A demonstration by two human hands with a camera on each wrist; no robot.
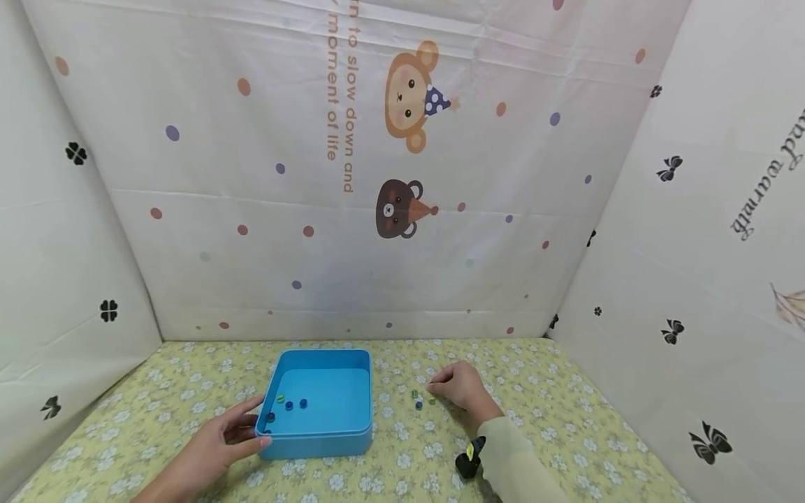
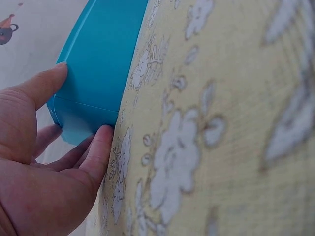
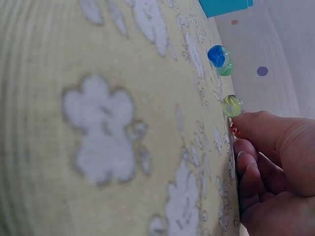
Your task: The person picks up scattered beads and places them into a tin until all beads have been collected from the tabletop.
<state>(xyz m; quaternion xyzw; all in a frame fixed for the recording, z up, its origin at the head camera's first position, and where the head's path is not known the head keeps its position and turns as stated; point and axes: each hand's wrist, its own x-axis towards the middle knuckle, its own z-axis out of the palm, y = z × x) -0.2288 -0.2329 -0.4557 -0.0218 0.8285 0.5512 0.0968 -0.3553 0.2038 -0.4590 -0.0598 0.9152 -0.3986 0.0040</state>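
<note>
At a blue square box (image 1: 314, 446) on the cloth, my left hand (image 1: 220, 440) grips the near left corner. Its thumb lies at the rim, while the other fingers rest against the side wall (image 2: 93, 73). Several marbles, including a green one (image 1: 280, 398) and a blue one (image 1: 304, 403), lie in the left part of the box. To the right of it, my right hand (image 1: 462, 385) is down at the cloth. A red marble (image 3: 235, 129), partly hidden, is pinched between thumb and finger. Close by lie a yellow-green marble (image 3: 232, 105) and a blue marble (image 3: 216, 55).
A yellow flowered cloth (image 1: 402, 482) covers the table. White printed sheets stand as a back wall (image 1: 251, 265) and side walls. A black wrist device (image 1: 468, 461) sits by the right sleeve (image 1: 518, 461).
</note>
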